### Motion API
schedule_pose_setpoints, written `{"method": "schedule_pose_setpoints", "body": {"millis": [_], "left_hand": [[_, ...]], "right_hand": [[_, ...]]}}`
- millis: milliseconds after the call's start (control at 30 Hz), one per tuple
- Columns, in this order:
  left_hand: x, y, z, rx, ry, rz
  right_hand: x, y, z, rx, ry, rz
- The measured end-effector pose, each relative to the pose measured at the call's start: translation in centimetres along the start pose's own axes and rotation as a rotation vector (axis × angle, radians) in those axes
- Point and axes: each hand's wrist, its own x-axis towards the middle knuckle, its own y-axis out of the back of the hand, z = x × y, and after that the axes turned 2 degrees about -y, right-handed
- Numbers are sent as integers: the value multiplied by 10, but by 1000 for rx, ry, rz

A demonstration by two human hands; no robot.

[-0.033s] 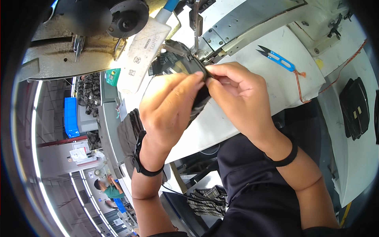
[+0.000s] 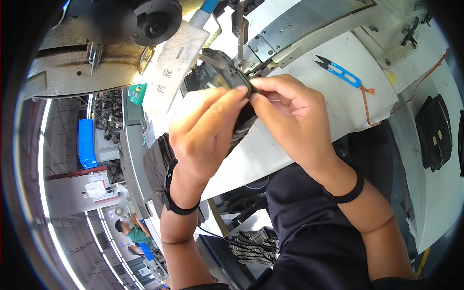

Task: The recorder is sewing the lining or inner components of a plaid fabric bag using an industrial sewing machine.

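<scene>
A black fabric piece with a raised, folded edge lies by the metal parts of a sewing machine. My left hand pinches its edge between thumb and fingers. Right beside it, my right hand also has thumb and forefinger closed on the same edge. The fingertips of both hands nearly meet there. Part of the fabric is hidden under my left hand. A pair of blue thread snips lies on the white surface to the right of my right hand, with an orange cord tied to it.
The machine's pale arm and a dark round wheel are at the upper left. Grey-brown cloth lies beside my left wrist. Dark pieces are stacked at the far right. Plaid cloth sits below. A person in green is in the background.
My left hand has shifted very slightly left, and the fabric's edge has moved a little with both hands. Both pinches stay closed on it.
</scene>
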Motion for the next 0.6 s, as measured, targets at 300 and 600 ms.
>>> {"method": "schedule_pose_setpoints", "body": {"millis": [300, 600], "left_hand": [[-2, -5, -7, -34, 216, -102], [-1, 15, -5, 64, 205, -183]], "right_hand": [[13, -15, 7, -159, 44, 86], [0, -9, -4, -550, 159, 61]]}}
